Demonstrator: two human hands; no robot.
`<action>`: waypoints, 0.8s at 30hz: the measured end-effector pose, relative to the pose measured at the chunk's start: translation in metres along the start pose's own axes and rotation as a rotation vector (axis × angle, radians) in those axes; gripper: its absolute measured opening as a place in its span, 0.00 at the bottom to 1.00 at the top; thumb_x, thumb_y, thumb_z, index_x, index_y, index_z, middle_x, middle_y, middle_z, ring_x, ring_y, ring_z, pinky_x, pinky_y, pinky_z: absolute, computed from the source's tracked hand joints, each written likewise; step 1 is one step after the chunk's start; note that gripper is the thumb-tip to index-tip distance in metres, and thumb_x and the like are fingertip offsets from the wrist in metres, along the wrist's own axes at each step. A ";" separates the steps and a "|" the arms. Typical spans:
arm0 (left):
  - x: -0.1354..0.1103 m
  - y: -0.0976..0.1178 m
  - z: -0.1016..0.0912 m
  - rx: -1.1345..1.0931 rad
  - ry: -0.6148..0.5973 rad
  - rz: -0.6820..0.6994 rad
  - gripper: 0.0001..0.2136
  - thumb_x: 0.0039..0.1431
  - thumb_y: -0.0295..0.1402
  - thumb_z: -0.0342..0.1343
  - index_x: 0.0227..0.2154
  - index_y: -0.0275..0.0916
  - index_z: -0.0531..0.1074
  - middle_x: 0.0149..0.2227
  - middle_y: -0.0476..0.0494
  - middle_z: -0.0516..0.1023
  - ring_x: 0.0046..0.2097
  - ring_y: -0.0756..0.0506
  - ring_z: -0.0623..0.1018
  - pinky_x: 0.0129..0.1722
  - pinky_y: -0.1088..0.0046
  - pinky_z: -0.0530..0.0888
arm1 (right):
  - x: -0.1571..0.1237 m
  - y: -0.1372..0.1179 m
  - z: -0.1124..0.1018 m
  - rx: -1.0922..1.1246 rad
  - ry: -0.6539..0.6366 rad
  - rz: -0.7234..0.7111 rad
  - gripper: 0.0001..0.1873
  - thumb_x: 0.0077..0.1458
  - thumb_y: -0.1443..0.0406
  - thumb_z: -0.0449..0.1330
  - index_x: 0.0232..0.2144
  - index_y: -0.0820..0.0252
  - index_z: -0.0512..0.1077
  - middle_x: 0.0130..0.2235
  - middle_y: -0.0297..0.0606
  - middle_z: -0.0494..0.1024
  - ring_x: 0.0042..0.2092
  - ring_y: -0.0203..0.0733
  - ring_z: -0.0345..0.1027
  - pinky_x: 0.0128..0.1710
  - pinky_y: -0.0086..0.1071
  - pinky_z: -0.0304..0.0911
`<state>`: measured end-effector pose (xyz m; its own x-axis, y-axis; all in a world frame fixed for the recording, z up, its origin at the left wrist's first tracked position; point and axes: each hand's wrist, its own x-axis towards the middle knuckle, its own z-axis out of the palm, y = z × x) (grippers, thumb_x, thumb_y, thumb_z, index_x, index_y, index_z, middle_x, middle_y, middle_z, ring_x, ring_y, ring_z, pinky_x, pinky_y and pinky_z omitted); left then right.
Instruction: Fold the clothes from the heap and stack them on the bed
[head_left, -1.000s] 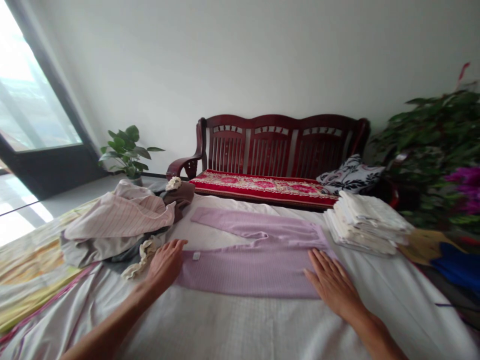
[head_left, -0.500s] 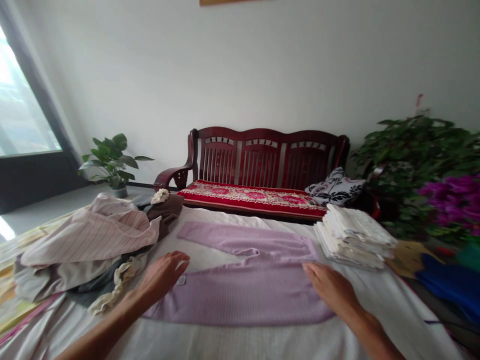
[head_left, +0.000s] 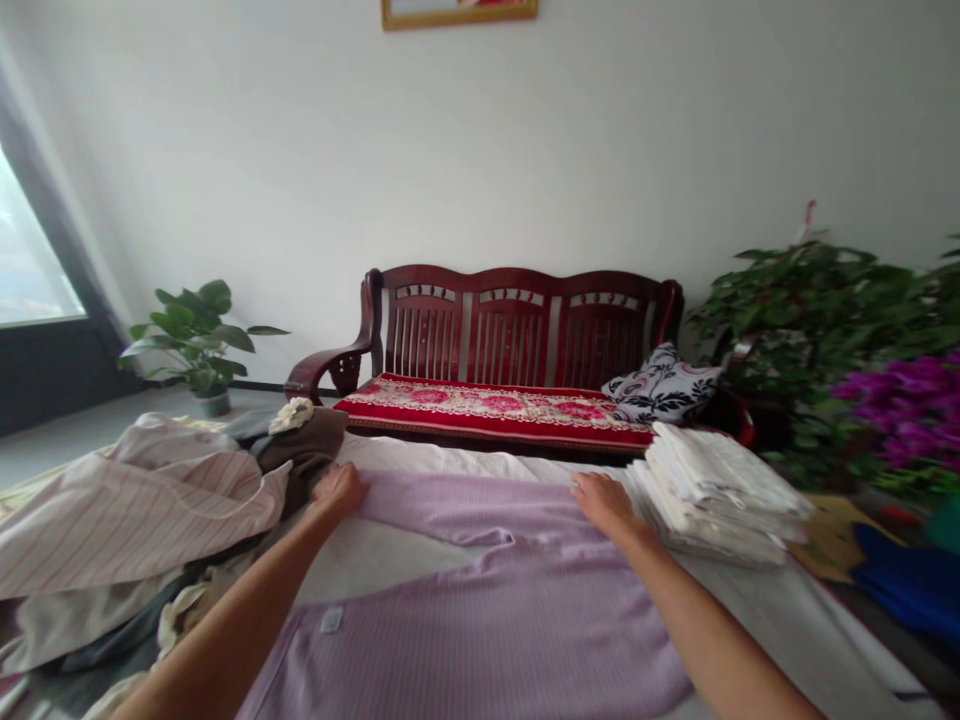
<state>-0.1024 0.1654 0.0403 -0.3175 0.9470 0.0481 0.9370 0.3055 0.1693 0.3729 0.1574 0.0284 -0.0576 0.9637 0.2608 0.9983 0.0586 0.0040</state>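
A pair of lilac ribbed trousers [head_left: 480, 630] lies flat on the white sheet, legs pointing left and waist to the right. A small pale label shows on the near leg. My left hand [head_left: 339, 490] is at the cuff of the far leg, its fingers closed on the fabric edge. At the far corner of the waistband, my right hand [head_left: 602, 500] has its fingers bent down, gripping the cloth. The fingertips of both hands are partly hidden.
Rumpled clothes [head_left: 142, 510], striped and dark, are heaped on the left. Folded white cloths [head_left: 720, 490] are stacked at the right, beside a blue item [head_left: 904, 580]. Behind stands a wooden bench [head_left: 510, 330] with a patterned cushion [head_left: 664, 385]. Potted plants [head_left: 202, 335] flank it.
Both hands have moved away from me, from the near leg and middle of the waist to the trousers' far edge, and closed on it. The view has tilted up slightly.
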 end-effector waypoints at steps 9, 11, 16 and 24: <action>0.040 0.020 -0.037 -0.050 0.211 0.024 0.17 0.65 0.43 0.47 0.50 0.41 0.71 0.53 0.36 0.75 0.53 0.36 0.76 0.48 0.63 0.72 | -0.003 0.009 0.000 -0.050 0.097 0.088 0.12 0.64 0.64 0.53 0.41 0.60 0.76 0.43 0.45 0.78 0.47 0.47 0.70 0.45 0.36 0.58; 0.048 0.031 -0.041 -0.050 0.246 0.023 0.17 0.65 0.43 0.47 0.50 0.41 0.71 0.53 0.35 0.75 0.53 0.36 0.75 0.48 0.62 0.72 | -0.002 0.010 0.001 -0.062 0.115 0.136 0.13 0.65 0.64 0.52 0.41 0.60 0.76 0.43 0.46 0.78 0.46 0.48 0.70 0.43 0.37 0.58; 0.059 0.045 -0.022 -0.006 0.155 0.019 0.17 0.65 0.38 0.48 0.52 0.38 0.69 0.56 0.32 0.73 0.55 0.35 0.74 0.49 0.62 0.70 | -0.005 0.011 0.012 -0.085 0.113 0.169 0.12 0.64 0.64 0.52 0.40 0.59 0.76 0.42 0.45 0.79 0.44 0.49 0.71 0.41 0.38 0.59; 0.042 0.044 0.005 0.011 0.154 -0.022 0.17 0.64 0.31 0.48 0.53 0.31 0.70 0.54 0.25 0.73 0.56 0.30 0.73 0.53 0.55 0.68 | -0.011 -0.009 0.009 -0.024 0.297 0.007 0.16 0.61 0.68 0.53 0.50 0.60 0.74 0.54 0.46 0.76 0.57 0.53 0.64 0.58 0.45 0.56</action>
<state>-0.0740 0.2188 0.0447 -0.3561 0.9138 0.1953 0.9308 0.3283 0.1610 0.3649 0.1492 0.0165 -0.0487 0.8454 0.5319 0.9988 0.0427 0.0235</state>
